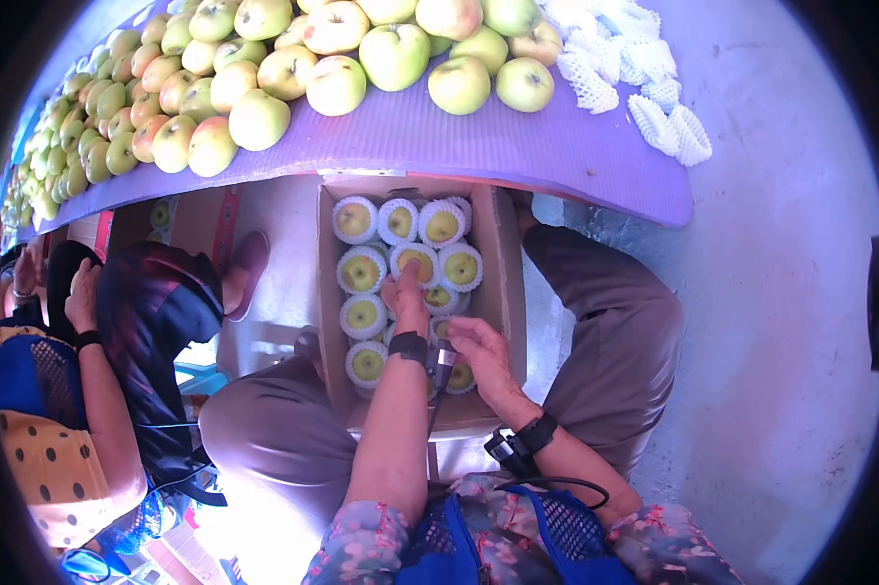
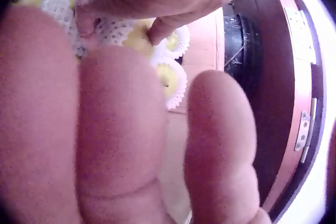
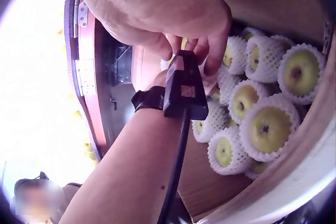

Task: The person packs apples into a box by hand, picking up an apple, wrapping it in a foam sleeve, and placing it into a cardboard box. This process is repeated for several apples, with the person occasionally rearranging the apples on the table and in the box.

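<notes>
Green-yellow apples in white foam nets fill a cardboard box (image 1: 504, 283) between the person's knees. The left hand (image 1: 409, 295) reaches into it, its fingertips on a netted apple (image 1: 420, 261) near the middle. In the left wrist view its extended fingers (image 2: 121, 124) fill the foreground. The right hand (image 1: 483, 356) is nearer the box's front right, with loosely bent fingers over the netted apples and close to the left wrist. From the right wrist view, the right hand (image 3: 163, 8) arches above the left wrist camera (image 3: 185, 90), fingers pointing down.
Bare apples (image 1: 283, 73) are heaped on a purple-covered table (image 1: 595, 166) beyond the box. Loose foam nets (image 1: 668, 127) lie at its right end. Another person's arm (image 1: 108, 390) and legs are at left. A cable (image 3: 176, 176) trails from the left wrist camera.
</notes>
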Tool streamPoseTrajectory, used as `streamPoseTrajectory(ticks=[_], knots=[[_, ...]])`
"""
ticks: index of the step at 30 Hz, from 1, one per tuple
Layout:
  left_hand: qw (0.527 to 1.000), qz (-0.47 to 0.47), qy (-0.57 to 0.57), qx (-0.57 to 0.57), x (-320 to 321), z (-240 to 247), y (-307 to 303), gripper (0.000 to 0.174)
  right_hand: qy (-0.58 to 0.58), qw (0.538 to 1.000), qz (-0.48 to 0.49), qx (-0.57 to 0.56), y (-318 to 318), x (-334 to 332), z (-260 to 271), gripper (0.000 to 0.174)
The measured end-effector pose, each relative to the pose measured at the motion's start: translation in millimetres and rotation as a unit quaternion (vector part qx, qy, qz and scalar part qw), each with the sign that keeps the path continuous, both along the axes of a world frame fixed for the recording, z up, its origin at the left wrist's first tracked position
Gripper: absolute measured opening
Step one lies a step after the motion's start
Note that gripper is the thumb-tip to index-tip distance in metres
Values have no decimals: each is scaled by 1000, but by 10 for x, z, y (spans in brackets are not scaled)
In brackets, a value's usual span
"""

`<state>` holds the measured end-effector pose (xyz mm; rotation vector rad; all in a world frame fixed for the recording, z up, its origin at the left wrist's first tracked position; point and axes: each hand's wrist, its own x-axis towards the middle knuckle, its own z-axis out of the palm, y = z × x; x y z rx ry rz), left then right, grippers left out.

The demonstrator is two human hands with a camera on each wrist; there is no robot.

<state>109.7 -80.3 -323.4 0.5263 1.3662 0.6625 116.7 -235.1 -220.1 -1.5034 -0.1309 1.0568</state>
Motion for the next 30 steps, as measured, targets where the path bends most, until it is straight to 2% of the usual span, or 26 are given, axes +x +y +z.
streamPoseTrajectory(ticks=[3,8,13,15,18,21,23,27,30], knots=[[1000,7,1,23,20,46,-35,54,12,1000,-6,-2,-23,1,-13,26],[993,-31,75,87,13,-279,-29,62,22,1000,1,2,-37,13,-15,25],[985,-66,80,141,-51,-123,-169,72,23,1000,21,-6,-53,23,-58,26],[973,-72,101,197,-80,-117,-240,74,18,1000,24,-2,-59,16,-54,27],[922,-87,261,273,-119,-122,-380,70,23,999,31,2,-46,-8,-32,27],[898,-100,279,326,-152,-29,-423,67,35,999,35,-6,-44,-21,-57,27],[897,-115,263,337,-143,95,-413,66,46,998,34,-30,-44,-10,1,27],[891,-152,239,355,-156,70,-327,64,31,999,33,-3,-53,-18,-93,27],[871,-213,306,318,-157,27,-186,64,31,999,36,-10,-42,-17,-105,27]])
